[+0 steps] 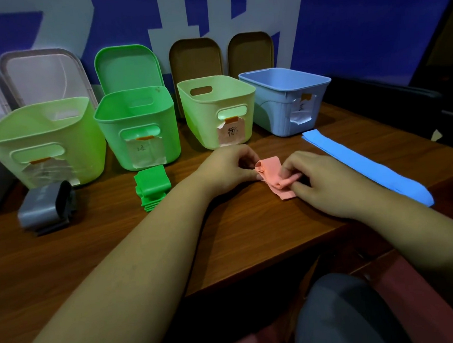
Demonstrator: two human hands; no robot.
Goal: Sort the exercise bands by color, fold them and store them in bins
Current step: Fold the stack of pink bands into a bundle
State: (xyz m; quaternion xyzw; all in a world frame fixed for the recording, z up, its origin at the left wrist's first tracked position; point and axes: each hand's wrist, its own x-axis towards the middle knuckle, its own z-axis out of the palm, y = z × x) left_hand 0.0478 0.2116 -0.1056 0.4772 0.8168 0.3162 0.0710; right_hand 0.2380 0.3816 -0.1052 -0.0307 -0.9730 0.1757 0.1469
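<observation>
A small pink band [273, 175], partly folded, lies on the wooden table between my hands. My left hand [226, 168] pinches its left end and my right hand [321, 181] pinches its right fold. A folded green band [152, 187] sits in front of the bright green bin [137, 123]. A folded grey band [47, 206] rests before the pale green bin [43, 140] at the left. A long blue band [365, 162] lies flat by the blue bin [284, 99]. Another pale green bin [216, 111] with a labelled tag stands just beyond the pink band.
Several lids [194, 58] lean against the blue and white wall behind the bins. The table's front edge [266, 269] runs diagonally below my arms, with my knee [342, 310] under it. A dark bin stands at the far left edge.
</observation>
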